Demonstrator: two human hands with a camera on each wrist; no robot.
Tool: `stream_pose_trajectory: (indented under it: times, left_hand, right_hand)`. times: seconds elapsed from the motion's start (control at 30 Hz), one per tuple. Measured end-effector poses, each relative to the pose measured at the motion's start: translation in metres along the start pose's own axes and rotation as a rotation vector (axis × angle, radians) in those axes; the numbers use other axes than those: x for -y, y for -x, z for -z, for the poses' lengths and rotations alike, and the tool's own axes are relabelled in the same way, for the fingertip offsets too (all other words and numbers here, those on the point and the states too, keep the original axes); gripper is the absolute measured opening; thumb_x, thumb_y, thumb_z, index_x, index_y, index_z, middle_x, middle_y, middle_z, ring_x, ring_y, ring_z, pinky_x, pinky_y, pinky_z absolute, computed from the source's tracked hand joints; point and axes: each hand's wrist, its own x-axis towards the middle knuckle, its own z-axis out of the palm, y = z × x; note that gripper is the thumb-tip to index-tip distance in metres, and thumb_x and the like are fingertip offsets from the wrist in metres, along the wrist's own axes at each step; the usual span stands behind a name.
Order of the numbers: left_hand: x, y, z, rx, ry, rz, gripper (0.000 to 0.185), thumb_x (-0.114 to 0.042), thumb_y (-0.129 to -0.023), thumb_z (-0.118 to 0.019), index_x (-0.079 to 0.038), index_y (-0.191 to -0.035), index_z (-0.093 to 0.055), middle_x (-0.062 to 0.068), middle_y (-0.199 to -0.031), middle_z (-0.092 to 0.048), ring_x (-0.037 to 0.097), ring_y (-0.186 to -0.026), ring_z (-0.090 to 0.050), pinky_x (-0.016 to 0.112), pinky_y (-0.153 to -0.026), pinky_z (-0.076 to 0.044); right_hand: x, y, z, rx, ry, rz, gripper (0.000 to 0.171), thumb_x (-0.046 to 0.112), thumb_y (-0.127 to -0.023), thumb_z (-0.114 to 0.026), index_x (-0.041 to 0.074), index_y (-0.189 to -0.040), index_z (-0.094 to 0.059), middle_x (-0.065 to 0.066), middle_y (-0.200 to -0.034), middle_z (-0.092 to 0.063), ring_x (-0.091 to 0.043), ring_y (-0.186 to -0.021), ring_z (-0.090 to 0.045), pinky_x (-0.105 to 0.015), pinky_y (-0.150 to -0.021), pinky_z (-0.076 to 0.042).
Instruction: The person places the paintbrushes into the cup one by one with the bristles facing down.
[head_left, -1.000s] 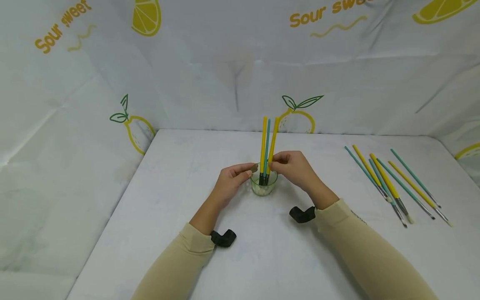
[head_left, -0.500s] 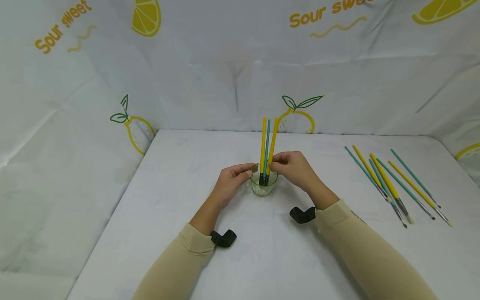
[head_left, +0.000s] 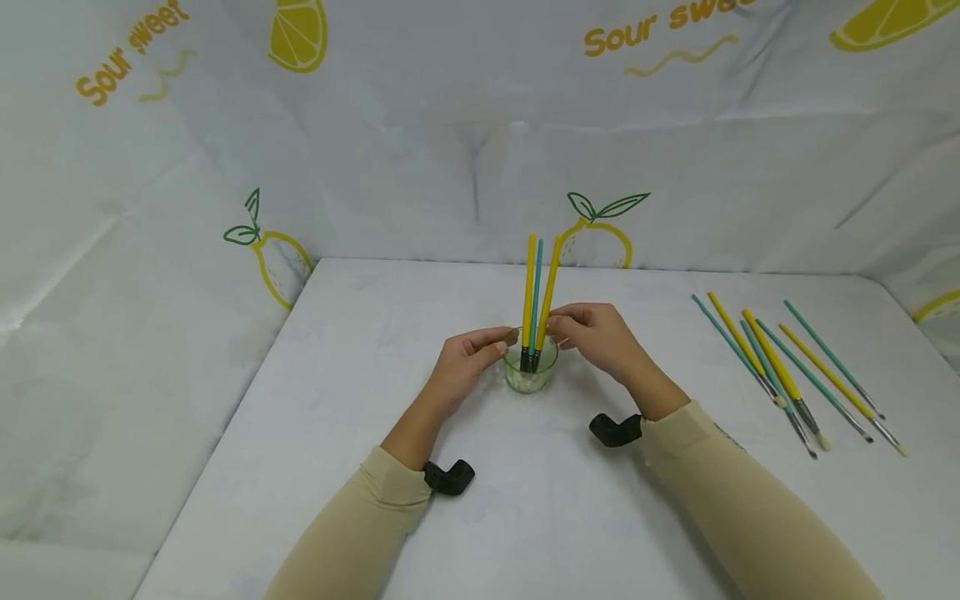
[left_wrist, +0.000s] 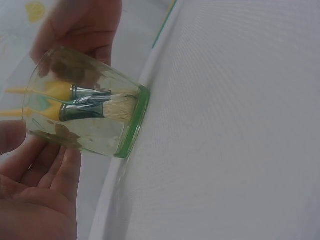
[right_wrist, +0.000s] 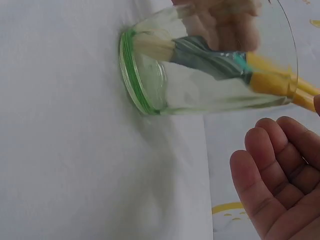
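A clear glass cup point(head_left: 528, 382) with a green-tinted base stands upright on the white table. Inside it, bristles down, lean two yellow paintbrushes point(head_left: 548, 296) and a thinner teal paintbrush point(head_left: 536, 296); their bristles point(left_wrist: 120, 107) show through the glass in the left wrist view. My left hand point(head_left: 459, 367) holds the cup at its rim from the left, thumb and fingers against the glass. On the other side, my right hand point(head_left: 596, 337) is beside the rim and the right-hand yellow brush. Its fingers point(right_wrist: 260, 150) are loosely bent, apart from the glass, with nothing in them.
Several yellow and teal paintbrushes point(head_left: 787, 375) lie loose at the right of the table point(head_left: 360, 333). A white cloth with lemon prints point(head_left: 420, 167) hangs behind the table's back edge. Each wrist wears a black device point(head_left: 450, 477).
My right hand has let go of the right-hand yellow brush and shifted slightly right. The left hand stays at the cup, and the brushes remain standing in it.
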Motion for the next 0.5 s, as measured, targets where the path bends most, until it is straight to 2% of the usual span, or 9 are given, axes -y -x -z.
stream_pose_trajectory:
  times: [0.13,0.3,0.4,0.5]
  left_hand:
    - [-0.001,0.0,-0.001,-0.002,-0.005,-0.001,0.032,-0.011,-0.099,-0.057,0.0,-0.129,-0.063,0.012,-0.131,-0.064,0.02,-0.127,-0.057,0.029,-0.105,-0.047]
    - [0.0,0.0,0.0,-0.004,-0.007,0.002,0.031,-0.011,-0.099,-0.057,-0.002,-0.128,-0.063,0.01,-0.131,-0.065,0.019,-0.126,-0.058,0.028,-0.105,-0.048]
    - [0.0,0.0,0.0,-0.008,-0.001,0.007,0.031,-0.011,-0.099,-0.058,-0.002,-0.128,-0.064,0.01,-0.131,-0.065,0.019,-0.126,-0.058,0.028,-0.105,-0.048]
    - [0.001,0.0,0.0,-0.015,0.004,0.011,0.031,-0.011,-0.098,-0.058,-0.002,-0.128,-0.064,0.01,-0.13,-0.065,0.019,-0.126,-0.058,0.028,-0.104,-0.048]
  right_hand:
    - [-0.004,0.001,0.015,-0.024,0.015,-0.011,0.038,0.029,-0.1,-0.049,0.002,-0.121,-0.067,-0.017,-0.11,-0.071,-0.03,-0.098,-0.068,-0.047,-0.088,-0.057]
    - [-0.016,0.002,0.044,-0.067,0.073,-0.035,0.041,0.031,-0.101,-0.047,0.001,-0.122,-0.066,-0.021,-0.115,-0.069,-0.032,-0.101,-0.066,-0.044,-0.087,-0.058]
    - [-0.027,0.005,0.064,-0.105,0.129,-0.05,0.044,0.034,-0.102,-0.046,0.001,-0.122,-0.065,-0.021,-0.116,-0.068,-0.031,-0.101,-0.066,-0.038,-0.083,-0.059]
    - [-0.036,0.008,0.086,-0.145,0.23,-0.074,0.046,0.038,-0.101,-0.047,0.001,-0.122,-0.066,-0.02,-0.114,-0.069,-0.03,-0.098,-0.066,-0.031,-0.076,-0.058]
